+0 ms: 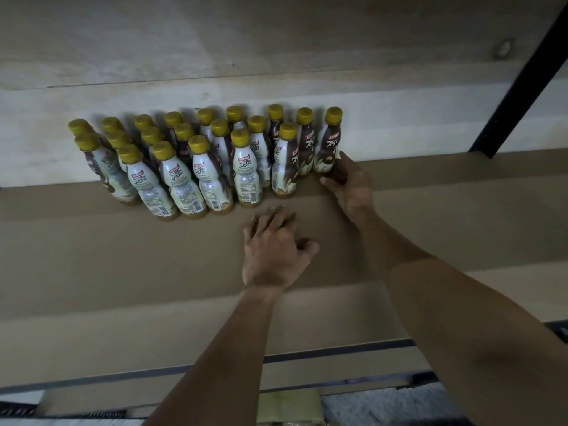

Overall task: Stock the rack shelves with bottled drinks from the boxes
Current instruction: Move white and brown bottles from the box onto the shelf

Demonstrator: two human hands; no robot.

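Note:
Several bottled coffee drinks with yellow caps and brown-and-white labels stand in rows at the back of the brown shelf. My right hand grips the lower part of the rightmost bottle, which stands upright at the end of the back row. My left hand rests flat on the shelf board in front of the rows, fingers straight and holding nothing, just short of the nearest bottle.
A pale wooden wall backs the shelf. A black rack post slants down at the right. The shelf's dark front rail runs below my arms, with a cardboard box under it.

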